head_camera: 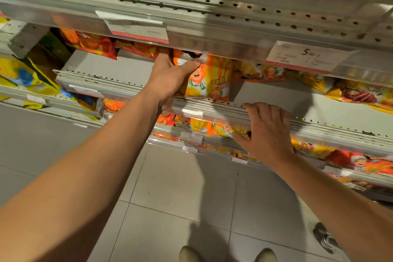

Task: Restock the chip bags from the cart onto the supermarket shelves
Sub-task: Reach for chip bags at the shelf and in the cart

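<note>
Head view: left hand (170, 76) grips orange bag (209, 80) at its left side, fingers curled round it. Bag stands upright at shelf (276, 95) front edge, long axis vertical. Right hand (265, 132) rests on shelf rim, fingers loose, holding nothing, right of bag. Bare shelf lies right of bag.

There is one view only, from a wide-angle camera worn on the person's head. It looks forward and steeply down at the middle shelf (265, 100), which sits close, within arm's reach, and runs slantwise across the picture. Above that shelf the upper shelf's perforated underside fills the top of the frame; below it lie lower shelves, then the tiled floor (191, 187) and the person's shoes (189, 254) at the bottom edge.
</note>
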Tool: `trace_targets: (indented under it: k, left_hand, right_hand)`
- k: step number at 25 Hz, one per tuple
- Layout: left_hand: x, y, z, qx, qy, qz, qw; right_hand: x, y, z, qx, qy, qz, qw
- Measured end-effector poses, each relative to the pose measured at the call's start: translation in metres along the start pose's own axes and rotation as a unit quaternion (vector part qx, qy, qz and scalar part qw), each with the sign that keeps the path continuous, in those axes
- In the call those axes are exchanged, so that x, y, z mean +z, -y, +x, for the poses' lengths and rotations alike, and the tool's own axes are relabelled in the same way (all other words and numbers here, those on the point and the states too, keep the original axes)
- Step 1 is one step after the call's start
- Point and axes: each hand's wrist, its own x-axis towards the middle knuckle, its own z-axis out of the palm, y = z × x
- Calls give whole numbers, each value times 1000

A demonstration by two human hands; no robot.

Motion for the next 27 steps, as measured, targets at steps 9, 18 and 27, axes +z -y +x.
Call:
trace_targets:
  k: [9,18,27]
  left_hand:
    - [-18,-5,33,23,11,180,983]
    - [-28,13,33,85,87,193,974]
    - [-7,32,-15,282,-165,380,866]
  right_hand:
    - [8,5,1,15,-33,10,999]
    - [6,3,-3,7,-53,5,999]
    - [10,3,-2,9,-45,5,999]
